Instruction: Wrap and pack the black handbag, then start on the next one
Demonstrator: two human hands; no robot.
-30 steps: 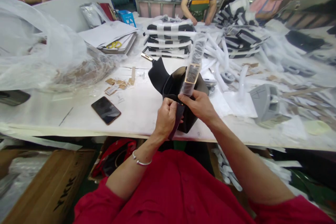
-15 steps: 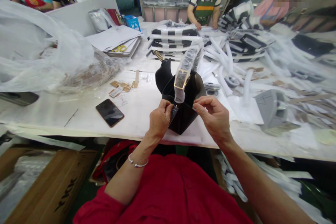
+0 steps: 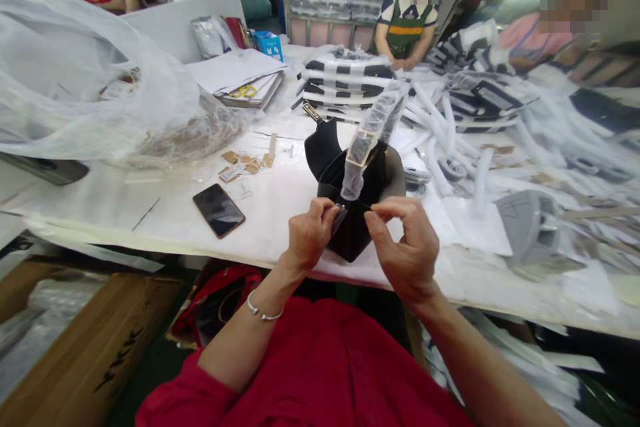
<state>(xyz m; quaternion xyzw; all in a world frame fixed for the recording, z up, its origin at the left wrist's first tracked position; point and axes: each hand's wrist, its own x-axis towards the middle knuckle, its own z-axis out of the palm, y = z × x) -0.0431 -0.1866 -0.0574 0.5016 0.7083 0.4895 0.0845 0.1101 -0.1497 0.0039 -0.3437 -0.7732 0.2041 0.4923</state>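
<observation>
Shifted off the strap [image 3: 370, 140] since the earliest frame, my right hand [image 3: 407, 240] nears the bag [image 3: 350, 233], standing open on the tabletop [image 3: 267, 220]; whether it grips anything, I cannot tell. My left hand [image 3: 310, 233] pinches the bag's rim. Uneven pulling might tip it.

Black bag [image 3: 351, 235]: smooth, leather-look, and there's a soft low sheen on it
Strap wrap [image 3: 381, 121]: clear plastic film — crinkled, full of bright highlights
Clasp [image 3: 313, 112]: gold-toned metal, shiny
Phone [image 3: 219, 211]: smooth dark glass, properly glossy
Bracelet [image 3: 270, 317]: silvery metal, and that's a polished one
Red shirt [image 3: 320, 367]: cloth, matt, softly creased
Tabletop [image 3: 270, 220]: smooth, hardly a shine
Carton [image 3: 85, 353]: cardboard — matt, dry-looking
</observation>
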